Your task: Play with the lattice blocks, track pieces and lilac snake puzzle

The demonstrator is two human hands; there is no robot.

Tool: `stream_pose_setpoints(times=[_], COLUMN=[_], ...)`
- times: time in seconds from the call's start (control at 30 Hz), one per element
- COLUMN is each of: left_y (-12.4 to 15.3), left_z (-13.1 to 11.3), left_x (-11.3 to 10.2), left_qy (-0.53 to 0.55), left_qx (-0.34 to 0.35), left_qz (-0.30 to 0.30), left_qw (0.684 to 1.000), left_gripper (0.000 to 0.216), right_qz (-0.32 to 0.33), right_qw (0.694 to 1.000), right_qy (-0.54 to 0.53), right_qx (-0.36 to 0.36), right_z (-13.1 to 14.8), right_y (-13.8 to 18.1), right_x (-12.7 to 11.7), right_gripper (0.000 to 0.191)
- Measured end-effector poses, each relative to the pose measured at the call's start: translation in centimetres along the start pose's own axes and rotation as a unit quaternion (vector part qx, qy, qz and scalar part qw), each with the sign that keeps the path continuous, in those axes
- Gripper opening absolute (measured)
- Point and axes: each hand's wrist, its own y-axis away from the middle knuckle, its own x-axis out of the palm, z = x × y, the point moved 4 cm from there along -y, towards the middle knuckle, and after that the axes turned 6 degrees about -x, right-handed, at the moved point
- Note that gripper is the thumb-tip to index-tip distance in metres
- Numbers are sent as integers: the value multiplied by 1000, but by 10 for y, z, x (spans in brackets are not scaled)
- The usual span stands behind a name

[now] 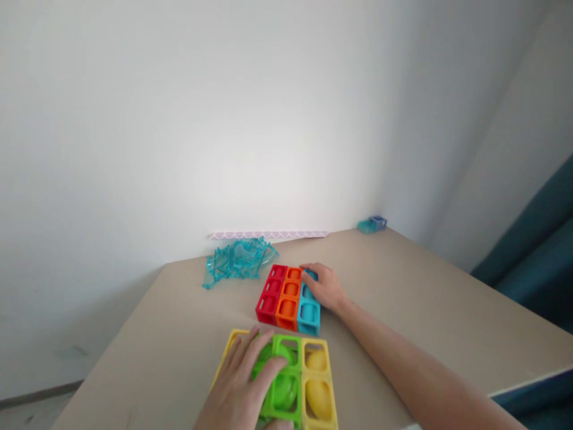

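My left hand spreads over the near green-and-yellow block, my right hand curls on the red-orange-blue block beyond (can't tell if either grips); probably light, stiff, best held by outer edges.

Honestly, I'm not spotting any readable text here. No labels, brands, numbers or signs are showing up on anything, and nothing's reading as a letter or digit to me, tbh.
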Motion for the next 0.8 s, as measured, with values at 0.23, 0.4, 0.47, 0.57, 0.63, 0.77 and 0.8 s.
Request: stream_pose_setpoints(times=[0.23,0.4,0.47,0.57,0.63,0.77,0.8], left_y=[-70,-100,-101,-97,-97,-98,-98], left_z=[-21,-13,-10,-10,-10,-8,-8], left_x=[-33,0,8,9,8,11,12], left_qy=[89,68,63,58,56,48,46], left_qx=[26,62,59,63,66,69,70], left_qz=[86,146,144,142,141,135,133], left_qw=[992,985,986,986,986,987,988], left_gripper=[69,81,76,74,74,67,65], right_qz=[97,233,237,226,225,231,229], right_qw=[974,929,931,938,940,939,940], right_qy=[-44,-50,-49,-48,-49,-54,-53], right_qx=[-198,-284,-274,-258,-254,-249,-247], right_z=[26,44,41,36,34,32,32], right_y=[-30,-50,-52,-52,-52,-52,-51], right_x=[-7,10,17,23,24,26,26], right_gripper=[31,29,29,32,32,30,30])
